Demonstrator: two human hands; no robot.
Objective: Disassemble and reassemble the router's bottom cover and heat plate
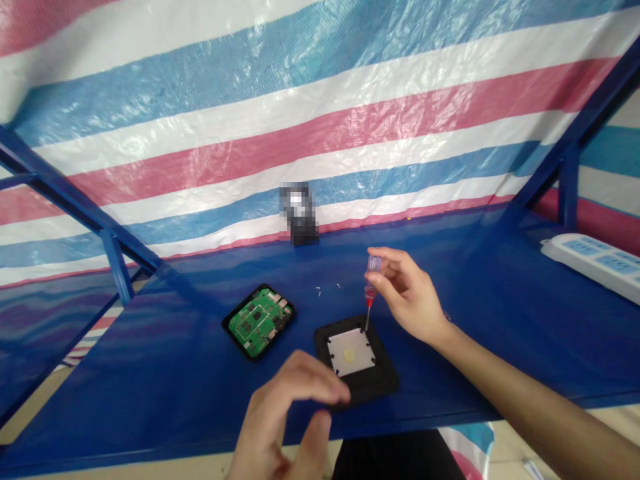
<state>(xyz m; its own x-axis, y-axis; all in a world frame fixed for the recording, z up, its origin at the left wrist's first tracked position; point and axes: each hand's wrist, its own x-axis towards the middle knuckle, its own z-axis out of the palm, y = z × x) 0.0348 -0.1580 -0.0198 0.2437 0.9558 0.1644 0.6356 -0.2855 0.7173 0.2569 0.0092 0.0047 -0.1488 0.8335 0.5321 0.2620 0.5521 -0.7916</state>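
Note:
My right hand [413, 293] grips a screwdriver [370, 291] with a clear and red handle, held nearly upright. Its tip meets the upper right corner of a pale square plate [345, 341], which sits on a black plastic cover [386, 373]. Small dark posts or screws stand along the plate's edges, and a yellowish patch marks its middle. My left hand [293, 407] hovers by the cover's near left edge, thumb and fingers apart, with nothing between them. Whether its fingertips touch the cover I cannot tell. Left of the cover lies a black case half with a green circuit board [255, 323] in it.
Several tiny screws [319, 291] lie on the blue table [165, 373] beyond the cover. A white power strip [595, 261] is at the right edge. At the back, a blurred dark object [304, 230] stands before the striped sheet [320, 147]. Blue metal struts [567, 180] flank both sides.

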